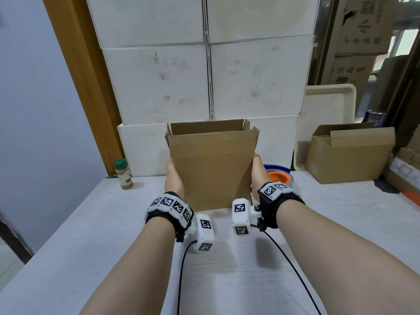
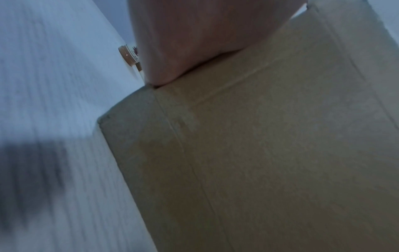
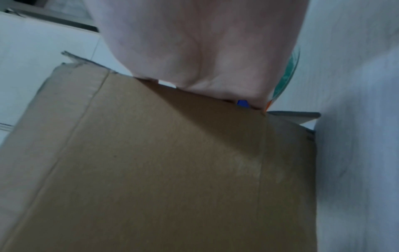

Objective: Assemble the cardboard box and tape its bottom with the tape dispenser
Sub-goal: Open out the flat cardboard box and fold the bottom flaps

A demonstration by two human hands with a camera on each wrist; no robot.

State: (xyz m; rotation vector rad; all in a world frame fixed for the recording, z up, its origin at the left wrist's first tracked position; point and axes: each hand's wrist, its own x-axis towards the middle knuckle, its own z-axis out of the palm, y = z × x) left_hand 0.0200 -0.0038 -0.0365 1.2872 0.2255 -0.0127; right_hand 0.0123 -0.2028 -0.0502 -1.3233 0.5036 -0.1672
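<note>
Between the two hands, at the middle of the white table point(image 1: 91, 235), stands the cardboard box point(image 1: 212, 171), opened into a rectangular tube with its top flaps up and its near face toward the person. The left hand point(image 1: 173, 176) presses against the box's left side and the right hand point(image 1: 259, 173) against its right side, both about halfway up. Fingers of both hands go behind the box edges, so whether they curl round the cardboard or lie flat cannot be told. From the left wrist, the palm point(image 2: 190, 37) lies on the box edge point(image 2: 259, 153); from the right wrist, the palm point(image 3: 200, 47) sits likewise on the box point(image 3: 162, 170), whose lower flap hangs loose by the table.

Just right of the box, behind the right hand, is the tape dispenser point(image 1: 280, 177), orange with a blue rim, partly hidden. Left of the box, near the wall, stands a spice jar point(image 1: 123, 175) with a green cap. Behind the box rises a stack of white cartons point(image 1: 209, 76). Farther right of the box sit a second brown carton point(image 1: 350, 155) with open flaps and, leaning behind it, a cream tray point(image 1: 327, 103).
</note>
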